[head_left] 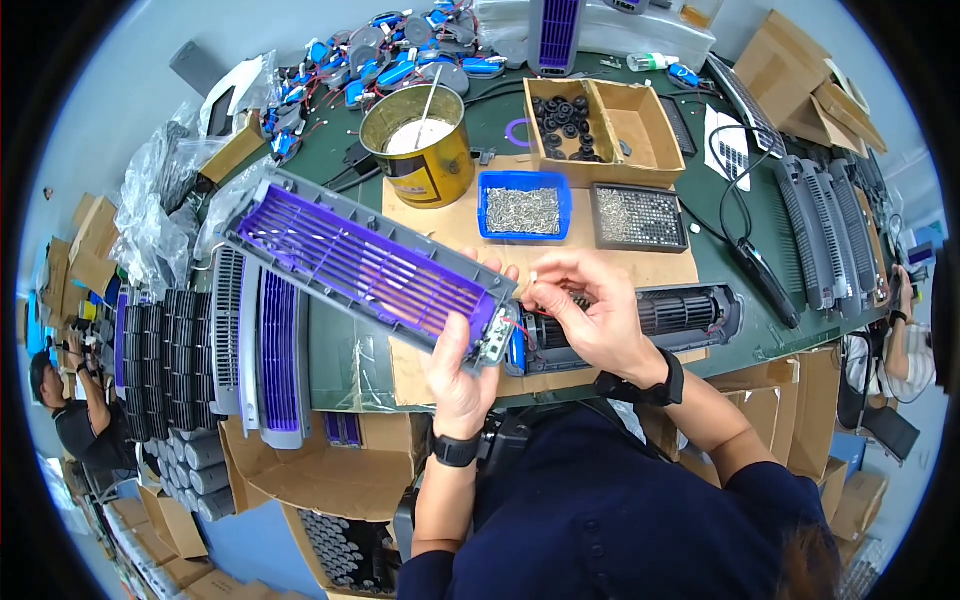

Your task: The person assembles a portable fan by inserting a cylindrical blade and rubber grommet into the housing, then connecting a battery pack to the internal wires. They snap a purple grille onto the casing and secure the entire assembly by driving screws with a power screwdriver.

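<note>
Grey panel (pixel 372 268) with purple slats, tilted, left-hand held

Flat brown cardboard sheet (pixel 645 268) on green table (pixel 345 340). Round yellow metal can (pixel 425 182) at sheet's far left. Right of it, rectangular blue plastic tray (pixel 523 236), small silver metal screws (pixel 522 210) inside; next right, rectangular dark perforated tray (pixel 645 247). Behind trays, open brown cardboard box (pixel 605 176); before them, black cylindrical finned rotor (pixel 690 314). Farther right, black cylindrical handheld tool (pixel 765 283).

Green worktable (pixel 345 345), pale walls (pixel 140 90), bluish floor (pixel 245 540)
</note>
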Demonstrator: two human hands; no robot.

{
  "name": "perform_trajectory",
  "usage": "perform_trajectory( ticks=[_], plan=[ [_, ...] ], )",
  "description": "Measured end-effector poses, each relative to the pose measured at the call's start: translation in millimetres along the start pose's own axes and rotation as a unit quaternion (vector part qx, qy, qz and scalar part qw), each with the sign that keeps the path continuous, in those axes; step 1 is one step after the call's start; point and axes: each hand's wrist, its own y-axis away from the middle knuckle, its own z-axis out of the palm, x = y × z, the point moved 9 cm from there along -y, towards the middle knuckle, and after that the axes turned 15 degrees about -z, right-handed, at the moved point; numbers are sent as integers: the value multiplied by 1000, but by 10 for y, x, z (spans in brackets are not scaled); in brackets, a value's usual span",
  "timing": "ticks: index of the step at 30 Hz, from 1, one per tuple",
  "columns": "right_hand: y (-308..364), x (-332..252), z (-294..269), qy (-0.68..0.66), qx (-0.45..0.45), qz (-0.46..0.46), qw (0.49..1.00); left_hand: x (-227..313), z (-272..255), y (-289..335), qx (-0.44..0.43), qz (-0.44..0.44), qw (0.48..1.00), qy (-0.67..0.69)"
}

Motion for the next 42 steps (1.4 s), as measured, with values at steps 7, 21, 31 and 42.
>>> perform_trajectory(
  ticks=[7,21,31,42],
  plan=[
    [-66,-394,233,149,-150,-166,963,-37,28,-122,11,53,996,-64],
    [-117,-392,239,186,-175,-98,962,-111,94,-102,10,35,986,-164],
    [0,-503,398,283,-201,-221,912,-118,95,-87,19,58,983,-173],
    [111,-617,402,363,-208,-275,865,-128,109,-120,-15,40,997,-60]
  ],
)
